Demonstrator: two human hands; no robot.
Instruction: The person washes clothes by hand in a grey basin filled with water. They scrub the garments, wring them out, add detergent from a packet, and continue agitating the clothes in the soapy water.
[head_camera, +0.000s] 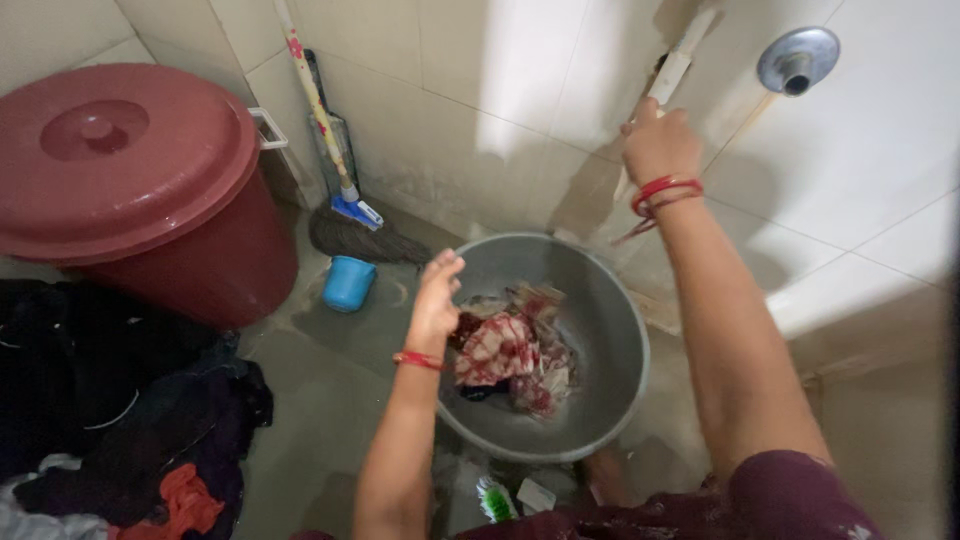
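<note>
A grey metal basin (610, 330) sits on the wet floor and holds a crumpled red-and-white patterned cloth (505, 350). My left hand (435, 295) hovers over the basin's left rim, fingers loosely apart and holding nothing, just beside the cloth. My right hand (657, 143) reaches up to the tiled wall and is closed around a white tap handle (678, 60). Red bangles circle both wrists. A round metal wall fitting (797, 60) is mounted to the right of the tap.
A large maroon lidded bin (130, 180) stands at the left. A broom (340, 215) leans in the corner above a small blue cup (348, 282). Dark clothes (110, 400) are piled at the lower left. A green-bristled brush (495, 500) lies near my knees.
</note>
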